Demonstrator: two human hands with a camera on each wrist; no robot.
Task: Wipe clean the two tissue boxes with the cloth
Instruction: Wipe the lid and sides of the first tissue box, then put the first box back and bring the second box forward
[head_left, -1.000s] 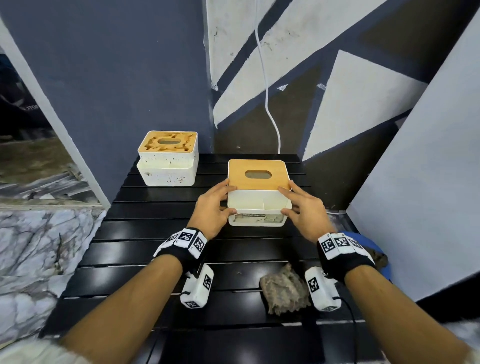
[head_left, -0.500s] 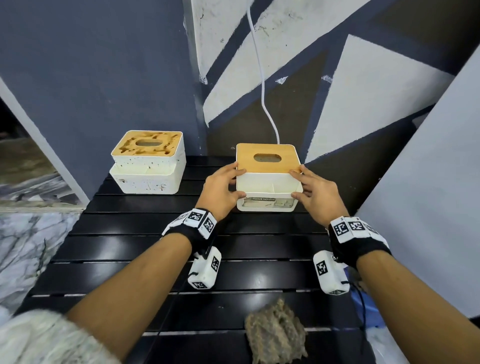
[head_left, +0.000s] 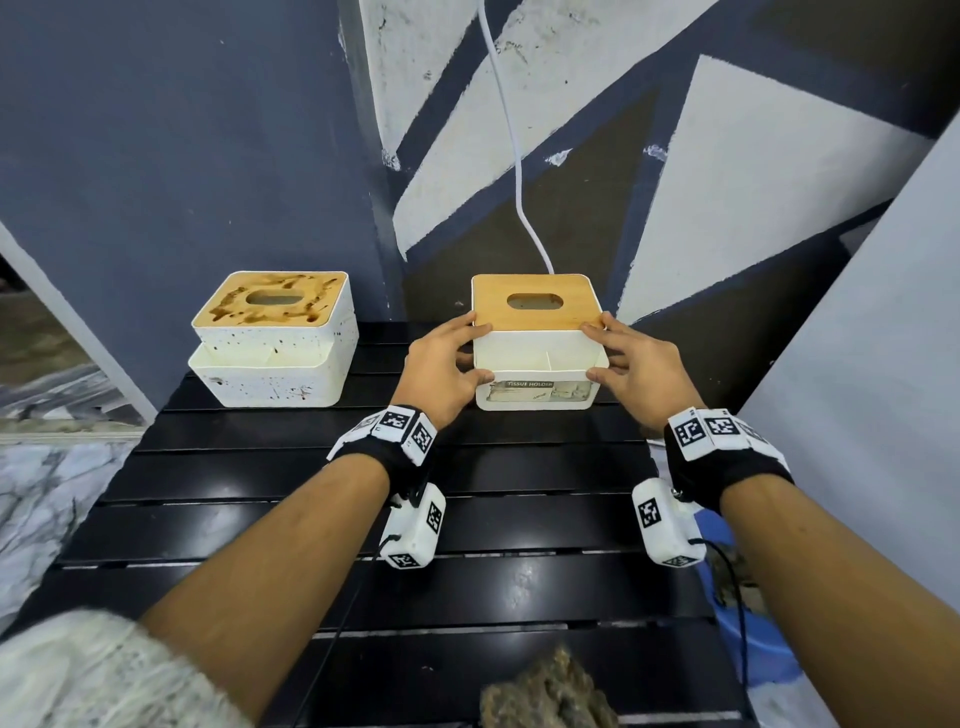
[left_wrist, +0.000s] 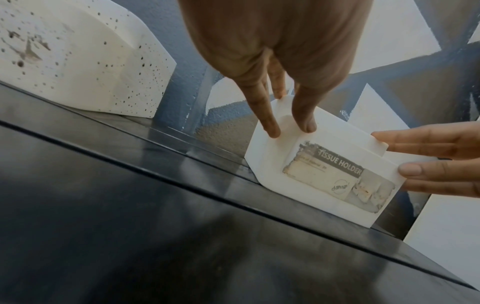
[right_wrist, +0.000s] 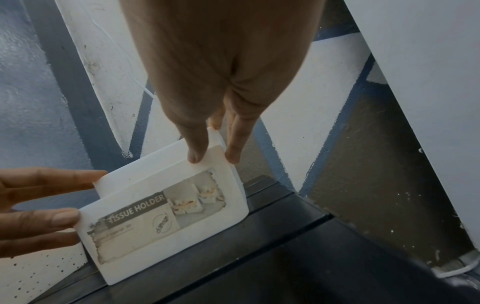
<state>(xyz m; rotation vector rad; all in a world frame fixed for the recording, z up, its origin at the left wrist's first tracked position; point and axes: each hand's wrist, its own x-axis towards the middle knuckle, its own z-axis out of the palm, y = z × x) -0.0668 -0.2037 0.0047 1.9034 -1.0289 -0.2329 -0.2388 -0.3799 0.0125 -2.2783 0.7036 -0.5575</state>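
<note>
A clean white tissue box (head_left: 537, 358) with a wooden lid stands at the back right of the black slatted table (head_left: 311, 519). My left hand (head_left: 460, 358) presses its left side and my right hand (head_left: 618, 358) its right side. The wrist views show straight fingers against the box (left_wrist: 324, 174) (right_wrist: 168, 216), whose front label reads "TISSUE HOLDER". To its left stands the dirty tissue box (head_left: 275, 364), its lid smeared brown and its white walls speckled. The grey-brown cloth (head_left: 550, 696) lies crumpled at the table's near edge, untouched.
A painted wall rises directly behind both boxes, with a white cable (head_left: 514, 156) hanging down it. A blue basin (head_left: 753, 649) sits below the table's right edge. A grey panel leans at the right. Marble floor shows at the left.
Both hands have slid the clean box away from me to the back of the table, level with the dirty box. The cloth stayed near the front edge.
</note>
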